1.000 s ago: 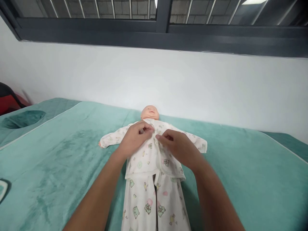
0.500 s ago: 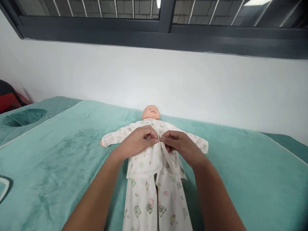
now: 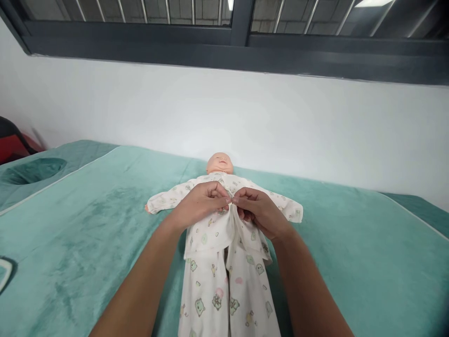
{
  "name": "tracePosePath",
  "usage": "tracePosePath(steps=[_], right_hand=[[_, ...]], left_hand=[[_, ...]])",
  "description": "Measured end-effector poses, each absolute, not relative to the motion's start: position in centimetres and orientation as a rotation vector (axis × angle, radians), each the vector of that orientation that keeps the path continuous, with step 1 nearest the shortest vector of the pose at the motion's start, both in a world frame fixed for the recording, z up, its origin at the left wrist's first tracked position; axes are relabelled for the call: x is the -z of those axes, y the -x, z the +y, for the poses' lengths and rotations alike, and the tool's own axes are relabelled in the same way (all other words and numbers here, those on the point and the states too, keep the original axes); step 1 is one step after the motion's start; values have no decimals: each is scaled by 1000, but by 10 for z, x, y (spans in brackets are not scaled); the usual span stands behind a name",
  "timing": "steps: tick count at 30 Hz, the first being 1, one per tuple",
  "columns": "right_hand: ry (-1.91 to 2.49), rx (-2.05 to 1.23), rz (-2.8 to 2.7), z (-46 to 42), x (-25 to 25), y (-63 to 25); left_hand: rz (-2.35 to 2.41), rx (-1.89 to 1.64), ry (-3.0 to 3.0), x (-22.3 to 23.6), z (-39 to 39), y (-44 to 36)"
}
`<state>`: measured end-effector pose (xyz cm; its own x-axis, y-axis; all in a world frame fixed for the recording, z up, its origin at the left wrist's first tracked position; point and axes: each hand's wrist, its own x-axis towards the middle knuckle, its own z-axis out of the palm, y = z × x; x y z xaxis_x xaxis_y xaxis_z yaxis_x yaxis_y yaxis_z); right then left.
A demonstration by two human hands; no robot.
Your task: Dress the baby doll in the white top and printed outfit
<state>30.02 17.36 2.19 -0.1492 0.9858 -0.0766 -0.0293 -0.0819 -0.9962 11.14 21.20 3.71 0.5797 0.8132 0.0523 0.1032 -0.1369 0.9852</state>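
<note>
A baby doll [image 3: 220, 163] lies on its back, head toward the wall, arms spread. It wears a white baby shirt [image 3: 206, 236] printed with small animals, and matching trousers [image 3: 205, 299]. My left hand [image 3: 203, 203] pinches the shirt's front edge at mid-chest. Opposite it, my right hand [image 3: 259, 210] pinches the other front edge, and the fingertips of both hands meet. Below them the shirt front hangs parted. Whatever fastener lies between the fingertips is hidden.
A green plush cover [image 3: 87, 234] with a hole [image 3: 35, 169] at the left lies under the doll. Behind stands a white wall [image 3: 175, 107] below a dark window frame [image 3: 140, 47]. A red and black object [image 3: 14, 142] is at the left edge.
My fingertips have drawn closer together at the shirt front, bringing its two edges nearer. The right hand has shifted slightly left. The doll lies as before.
</note>
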Motion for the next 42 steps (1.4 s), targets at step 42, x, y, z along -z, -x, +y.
tracePosePath(steps=[42], right_hand=[[1160, -1324, -1408, 174, -23, -300]], left_hand=[[656, -652, -1655, -29, 222, -103]])
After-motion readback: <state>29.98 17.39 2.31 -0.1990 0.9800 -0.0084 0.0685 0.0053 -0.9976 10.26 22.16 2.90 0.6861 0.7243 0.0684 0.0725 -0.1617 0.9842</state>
